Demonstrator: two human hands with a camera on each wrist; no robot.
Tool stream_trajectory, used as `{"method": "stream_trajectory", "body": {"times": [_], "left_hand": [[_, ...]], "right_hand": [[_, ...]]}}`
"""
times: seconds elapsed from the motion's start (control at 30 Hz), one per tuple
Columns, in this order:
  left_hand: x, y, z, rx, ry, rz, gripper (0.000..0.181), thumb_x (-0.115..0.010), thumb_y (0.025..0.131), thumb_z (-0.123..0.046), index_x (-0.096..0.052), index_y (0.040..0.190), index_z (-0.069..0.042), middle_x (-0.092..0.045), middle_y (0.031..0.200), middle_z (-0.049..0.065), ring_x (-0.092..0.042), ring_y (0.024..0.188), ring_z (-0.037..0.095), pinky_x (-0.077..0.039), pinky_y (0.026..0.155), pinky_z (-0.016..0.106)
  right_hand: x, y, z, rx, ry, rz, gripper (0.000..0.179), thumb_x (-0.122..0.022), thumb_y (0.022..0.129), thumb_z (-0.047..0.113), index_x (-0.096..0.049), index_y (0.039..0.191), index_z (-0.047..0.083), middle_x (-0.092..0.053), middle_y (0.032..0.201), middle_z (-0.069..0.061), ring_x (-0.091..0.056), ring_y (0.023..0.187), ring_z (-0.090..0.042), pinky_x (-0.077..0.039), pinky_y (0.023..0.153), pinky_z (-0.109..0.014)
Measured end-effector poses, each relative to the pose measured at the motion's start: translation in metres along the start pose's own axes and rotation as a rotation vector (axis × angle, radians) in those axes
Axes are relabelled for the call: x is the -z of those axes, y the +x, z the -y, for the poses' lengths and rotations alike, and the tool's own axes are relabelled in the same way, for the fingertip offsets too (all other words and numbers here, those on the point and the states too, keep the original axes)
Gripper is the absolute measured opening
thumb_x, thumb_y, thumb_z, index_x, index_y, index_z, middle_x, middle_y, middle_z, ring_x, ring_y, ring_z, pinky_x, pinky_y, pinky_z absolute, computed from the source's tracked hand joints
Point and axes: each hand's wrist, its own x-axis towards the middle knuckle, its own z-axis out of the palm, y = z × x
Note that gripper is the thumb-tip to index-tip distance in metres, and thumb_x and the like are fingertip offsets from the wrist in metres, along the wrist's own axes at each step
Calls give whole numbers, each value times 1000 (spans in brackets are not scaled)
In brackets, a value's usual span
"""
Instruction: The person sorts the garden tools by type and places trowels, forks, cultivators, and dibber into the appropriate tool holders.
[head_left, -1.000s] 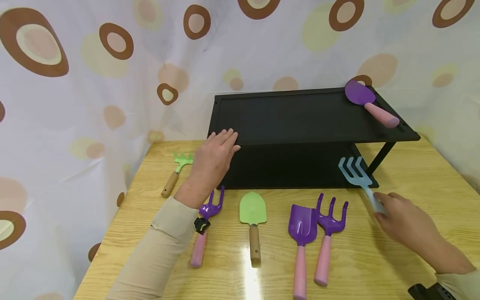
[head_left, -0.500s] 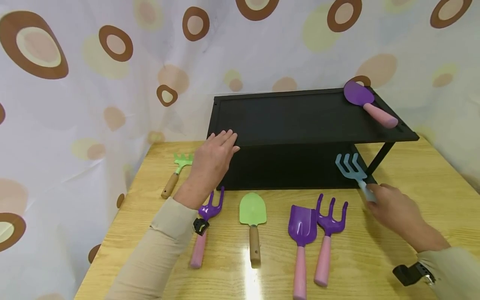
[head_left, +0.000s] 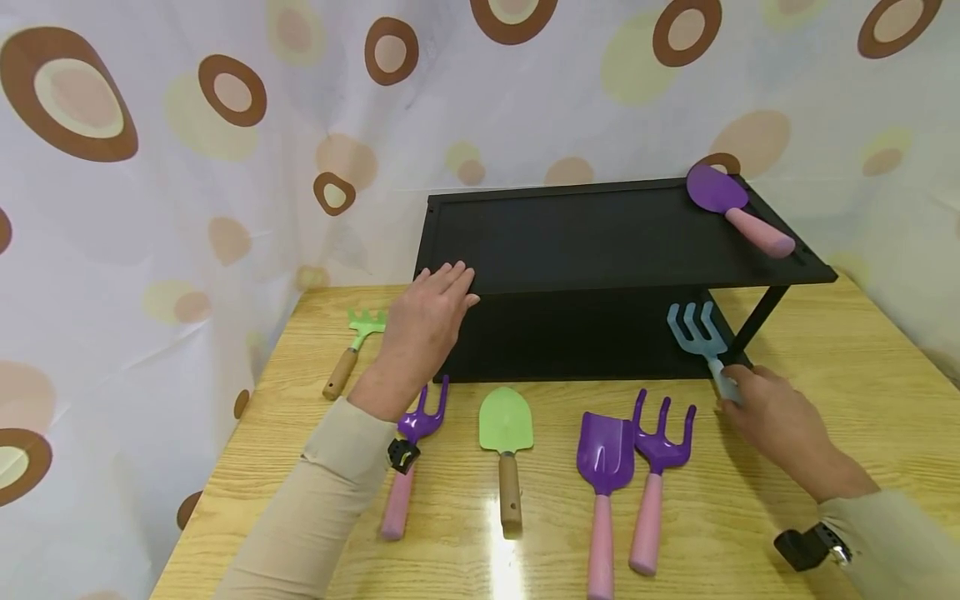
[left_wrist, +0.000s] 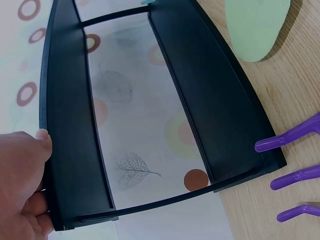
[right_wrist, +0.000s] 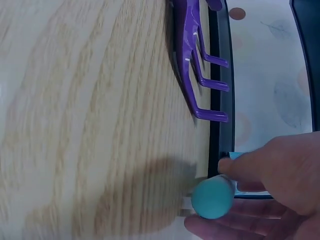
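My right hand (head_left: 780, 425) grips the handle of a light blue garden hand fork (head_left: 697, 335), its tines pointing into the lower level of a black two-tier shelf (head_left: 570, 237). In the right wrist view the rounded handle end (right_wrist: 213, 198) shows between thumb and fingers; the tines are mostly hidden. My left hand (head_left: 426, 321) rests with straight fingers on the front left corner of the upper board, and the left wrist view shows its thumb (left_wrist: 44, 137) at the board's edge. A purple trowel with pink handle (head_left: 738, 208) lies on the upper board's right end.
On the table (head_left: 262, 500) lie a green rake (head_left: 354, 350), a purple fork (head_left: 408, 467) partly under my left arm, a green trowel (head_left: 507, 450), a purple shovel (head_left: 603, 492) and another purple fork (head_left: 656, 483). A patterned curtain (head_left: 525, 92) hangs behind the shelf.
My right hand has moved left and forward with the light blue fork, bringing its tines further into the shelf's lower level. My left hand stays on the shelf corner.
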Motion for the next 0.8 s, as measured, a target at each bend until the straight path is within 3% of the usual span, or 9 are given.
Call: {"method": "stream_trajectory", "body": {"times": [0.17, 0.27, 0.43, 0.63, 0.8], "left_hand": [[0, -1, 1, 1, 1, -7, 40, -51, 104, -29, -59, 137, -8, -60, 140, 9, -57, 131, 22, -42, 112, 39], [0, -1, 2, -1, 1, -11, 40, -50, 104, -29, -60, 137, -8, -60, 140, 9, -57, 131, 23, -42, 112, 39], [1, -3, 3, 3, 1, -13, 40, -50, 104, -29, -59, 137, -8, -59, 140, 9, -56, 131, 23, -41, 113, 39], [1, -3, 4, 1, 3, -19, 40, -50, 104, -29, -60, 136, -8, -60, 140, 9, -57, 131, 22, -42, 113, 39], [0, -2, 3, -14, -1, -31, 39, -50, 104, -29, -60, 136, -8, -60, 139, 9, -57, 130, 22, -42, 112, 39]], "right_hand": [[10, -8, 0, -17, 25, 19, 42, -68, 90, 17, -56, 119, -11, -58, 108, -36, -64, 81, -43, -56, 61, -53], [18, -14, -4, -4, 26, 38, 28, -64, 92, 18, -61, 105, -6, -62, 89, -22, -59, 68, -30, -50, 53, -39], [23, -25, -12, 78, 5, 116, 17, -63, 94, 20, -64, 85, 6, -49, 62, 4, -41, 55, -11, -31, 49, -25], [16, -32, -17, 131, 35, 256, 12, -63, 95, 21, -68, 89, 12, -54, 67, 9, -41, 58, -5, -33, 51, -22], [11, -29, -18, 126, 40, 278, 12, -64, 93, 18, -71, 92, 8, -62, 75, 6, -48, 64, -7, -39, 53, -22]]}}
